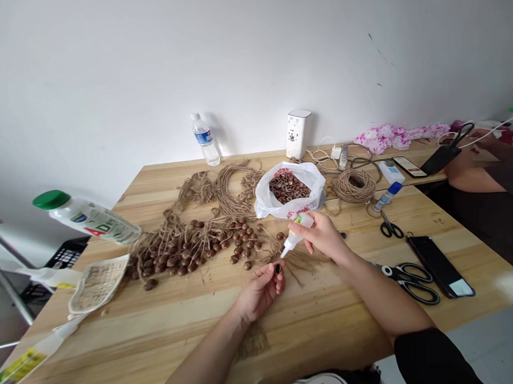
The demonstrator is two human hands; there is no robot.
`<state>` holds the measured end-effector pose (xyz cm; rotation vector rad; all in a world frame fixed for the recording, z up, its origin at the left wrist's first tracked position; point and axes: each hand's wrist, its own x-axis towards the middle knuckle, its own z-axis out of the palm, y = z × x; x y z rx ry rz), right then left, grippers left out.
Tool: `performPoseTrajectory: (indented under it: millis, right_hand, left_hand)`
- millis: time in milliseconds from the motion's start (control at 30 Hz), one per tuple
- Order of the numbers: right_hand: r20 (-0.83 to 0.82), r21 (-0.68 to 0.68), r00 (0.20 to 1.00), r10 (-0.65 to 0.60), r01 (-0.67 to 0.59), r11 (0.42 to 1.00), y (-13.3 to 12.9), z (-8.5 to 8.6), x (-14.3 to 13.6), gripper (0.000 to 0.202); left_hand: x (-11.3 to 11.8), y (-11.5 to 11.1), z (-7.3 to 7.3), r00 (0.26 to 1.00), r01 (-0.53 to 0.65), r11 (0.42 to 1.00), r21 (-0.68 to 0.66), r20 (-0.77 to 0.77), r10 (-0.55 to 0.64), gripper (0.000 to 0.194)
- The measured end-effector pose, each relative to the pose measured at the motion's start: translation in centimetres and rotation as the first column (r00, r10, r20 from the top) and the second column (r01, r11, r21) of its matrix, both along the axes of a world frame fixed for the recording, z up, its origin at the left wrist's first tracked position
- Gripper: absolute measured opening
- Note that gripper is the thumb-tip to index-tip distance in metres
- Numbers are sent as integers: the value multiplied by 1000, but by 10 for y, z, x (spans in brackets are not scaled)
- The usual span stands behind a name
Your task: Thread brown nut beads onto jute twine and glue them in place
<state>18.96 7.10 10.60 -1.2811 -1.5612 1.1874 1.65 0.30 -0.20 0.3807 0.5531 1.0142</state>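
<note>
Pinched in the fingertips of my left hand is a small brown nut shell piece with a dark opening facing up. My right hand grips a white glue bottle, tilted so its thin nozzle points down just above the shell piece; whether they touch I cannot tell. Behind the hands, a white plastic bag stands open, full of brown shell pieces. To the left lies a heap of round brown nuts, many tied to twine strands. Loose twine lies beneath the bottle.
Right of my forearm lie large scissors, small scissors and a black phone. A twine coil sits near the bag. At left are a tray and a green-capped bottle. Another person's arm rests at far right.
</note>
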Motion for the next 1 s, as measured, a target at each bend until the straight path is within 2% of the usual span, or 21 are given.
performPoseTrajectory:
  millis: [133,267,367,533,1000]
  right_hand:
    - [-30,-18,999,39,-40,999,-3,4,0,36]
    - [1,-72,995,99,-98,993,-7,-7,-8,36]
    - [25,-62,997,68,-66,996,-9,-14,-13,36]
    - [4,2,1000,-3,3,1000,-12,-14,-17,37]
    - [-72,-6,997,-33,33,999,-11,-19,-17,36]
  left_hand:
    - [0,1,0,1000,-15,1000,13,8,15,28]
    - [0,1,0,1000,-12,999,33,-7,12,27]
    - [1,-1,1,999,-21,999,49,-31,22,24]
    - [2,-1,1,999,-27,998,63,-44,30,25]
    - [2,0,6,997,-48,997,57,-59,52,27]
